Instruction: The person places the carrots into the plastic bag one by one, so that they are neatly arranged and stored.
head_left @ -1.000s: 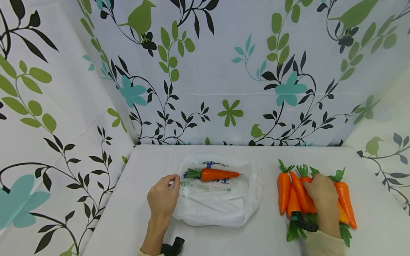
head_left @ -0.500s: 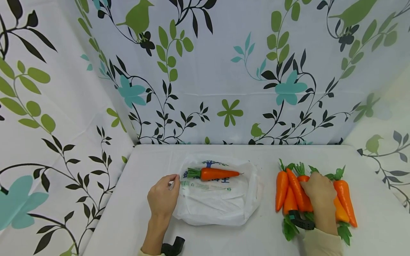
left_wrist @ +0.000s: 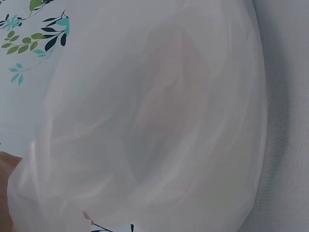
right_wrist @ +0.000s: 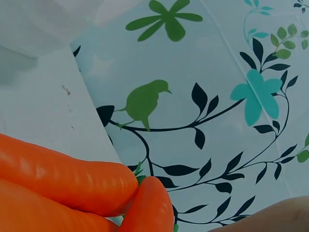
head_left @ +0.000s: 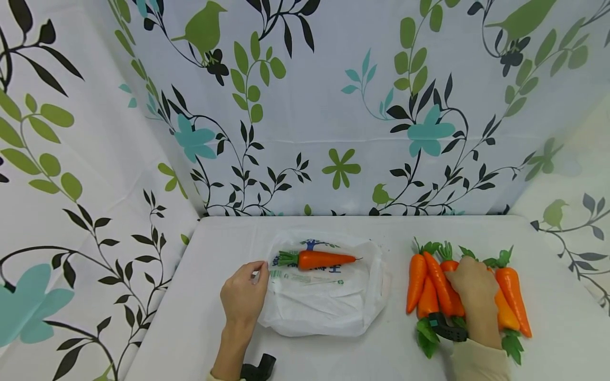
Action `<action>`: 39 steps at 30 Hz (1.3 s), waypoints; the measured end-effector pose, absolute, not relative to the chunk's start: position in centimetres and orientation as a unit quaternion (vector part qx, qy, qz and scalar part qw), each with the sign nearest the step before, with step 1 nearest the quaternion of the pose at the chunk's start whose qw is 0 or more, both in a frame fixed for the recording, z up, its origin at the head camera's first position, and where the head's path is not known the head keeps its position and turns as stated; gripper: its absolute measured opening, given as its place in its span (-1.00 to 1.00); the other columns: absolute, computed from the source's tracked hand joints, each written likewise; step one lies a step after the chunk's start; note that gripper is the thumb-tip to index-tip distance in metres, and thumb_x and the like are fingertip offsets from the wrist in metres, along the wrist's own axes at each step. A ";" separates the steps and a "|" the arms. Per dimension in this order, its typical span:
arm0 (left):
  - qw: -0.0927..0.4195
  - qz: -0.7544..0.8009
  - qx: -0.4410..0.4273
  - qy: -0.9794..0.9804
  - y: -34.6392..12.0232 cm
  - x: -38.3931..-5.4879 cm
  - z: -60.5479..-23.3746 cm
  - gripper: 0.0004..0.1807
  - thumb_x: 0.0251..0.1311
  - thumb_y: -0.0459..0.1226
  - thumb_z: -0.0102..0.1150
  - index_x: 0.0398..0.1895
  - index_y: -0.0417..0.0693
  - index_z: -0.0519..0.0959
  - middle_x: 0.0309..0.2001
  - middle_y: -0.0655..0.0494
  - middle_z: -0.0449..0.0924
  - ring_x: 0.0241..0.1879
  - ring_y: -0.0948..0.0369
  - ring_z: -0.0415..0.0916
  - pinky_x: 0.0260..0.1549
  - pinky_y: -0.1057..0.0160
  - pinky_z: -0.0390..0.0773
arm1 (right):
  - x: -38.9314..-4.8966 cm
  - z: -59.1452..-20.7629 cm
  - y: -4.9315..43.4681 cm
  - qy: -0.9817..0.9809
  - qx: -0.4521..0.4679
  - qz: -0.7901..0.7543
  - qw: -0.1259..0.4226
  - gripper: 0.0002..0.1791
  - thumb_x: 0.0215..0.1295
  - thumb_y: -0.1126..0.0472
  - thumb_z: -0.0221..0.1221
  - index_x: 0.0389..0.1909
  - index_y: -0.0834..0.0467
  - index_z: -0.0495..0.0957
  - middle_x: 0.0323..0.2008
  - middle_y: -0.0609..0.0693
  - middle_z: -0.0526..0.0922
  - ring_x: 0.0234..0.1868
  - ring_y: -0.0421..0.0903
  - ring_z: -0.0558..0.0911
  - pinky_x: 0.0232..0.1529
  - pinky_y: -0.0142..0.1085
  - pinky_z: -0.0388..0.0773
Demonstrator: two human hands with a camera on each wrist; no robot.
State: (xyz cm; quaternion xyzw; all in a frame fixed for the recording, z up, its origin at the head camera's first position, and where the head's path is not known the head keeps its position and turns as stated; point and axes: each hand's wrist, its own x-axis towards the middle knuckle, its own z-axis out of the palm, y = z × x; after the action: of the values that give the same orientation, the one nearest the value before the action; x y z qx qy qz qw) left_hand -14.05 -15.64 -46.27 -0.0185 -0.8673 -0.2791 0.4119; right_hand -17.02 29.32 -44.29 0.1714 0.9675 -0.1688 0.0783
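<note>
Backdrop [head_left: 333,79]: white cloth printed with green birds, teal flowers and black vines, hung behind and to both sides of my desk; also fills the upper part of my right wrist view.
Desk [head_left: 333,360]: white, flat, carrying everything listed below.
Plastic bag [head_left: 324,301]: white, thin, crumpled, with blue and green print; lies left of centre on the desk. It covers almost all of my left wrist view.
Carrot pile [head_left: 438,288]: several orange carrots with green tops, bunched side by side at the right of the desk, most with leaves toward the backdrop, well apart from the bag. Two of the orange bodies show close up in my right wrist view.
Single carrot [head_left: 326,259]: orange with a green top, lying crosswise on the far part of the bag, leaves toward my left, tip toward my right.
My left hand [head_left: 244,296]: rests on the desk at the bag's left edge, fingers curled, fingertips pinching the bag's rim near the single carrot's leaves.
My right hand [head_left: 472,288]: lies on top of the carrot pile, fingers bent down over the middle carrots; which carrot they close round I cannot tell.
Wrist straps [head_left: 448,330]: black, one at each of my wrists.
</note>
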 end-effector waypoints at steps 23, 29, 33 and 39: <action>0.417 -0.276 -0.017 -0.866 -15.8 -14.0 -46.1 -0.91 0.01 -0.33 0.28 -0.45 -0.20 0.71 -0.46 -0.03 0.73 -0.62 0.11 0.63 -0.64 0.14 0.59 | -17.1 -44.4 29.8 0.960 0.201 -0.196 0.010 -0.27 0.13 -0.13 0.13 0.00 0.47 0.35 -0.29 0.40 0.50 -0.43 0.16 0.46 -0.54 -0.14 0.39; 0.413 -0.280 -0.015 -0.867 -15.8 -14.0 -46.1 -0.90 0.01 -0.33 0.28 -0.45 -0.20 0.70 -0.45 -0.04 0.73 -0.61 0.10 0.63 -0.62 0.14 0.59 | -17.1 -44.1 29.6 0.951 0.218 -0.219 -0.004 -0.13 0.13 -0.20 0.13 0.20 0.44 0.24 -0.08 0.44 0.46 -0.29 0.21 0.45 -0.40 -0.04 0.43; 0.408 -0.281 -0.012 -0.868 -15.8 -14.0 -46.0 -0.89 0.02 -0.31 0.29 -0.44 -0.20 0.71 -0.45 -0.04 0.73 -0.60 0.10 0.63 -0.61 0.14 0.60 | -17.2 -44.1 29.4 0.946 0.224 -0.231 -0.030 -0.14 0.13 -0.19 0.14 0.22 0.41 0.23 -0.04 0.44 0.42 -0.22 0.24 0.44 -0.30 0.04 0.47; 0.409 -0.279 -0.012 -0.869 -15.7 -14.0 -45.9 -0.89 0.02 -0.31 0.28 -0.45 -0.20 0.70 -0.45 -0.04 0.73 -0.60 0.10 0.63 -0.61 0.14 0.60 | -17.3 -44.0 29.1 0.935 0.218 -0.270 -0.079 -0.19 0.17 -0.13 0.14 0.24 0.39 0.22 0.04 0.43 0.38 -0.10 0.27 0.39 -0.07 0.13 0.44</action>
State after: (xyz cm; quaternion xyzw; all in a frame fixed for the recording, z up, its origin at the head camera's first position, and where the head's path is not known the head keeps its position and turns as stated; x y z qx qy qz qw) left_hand -14.04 -15.70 -45.93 -0.0121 -0.8688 -0.2788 0.4091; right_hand -17.34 29.12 -43.96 0.2178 0.9345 -0.2701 -0.0790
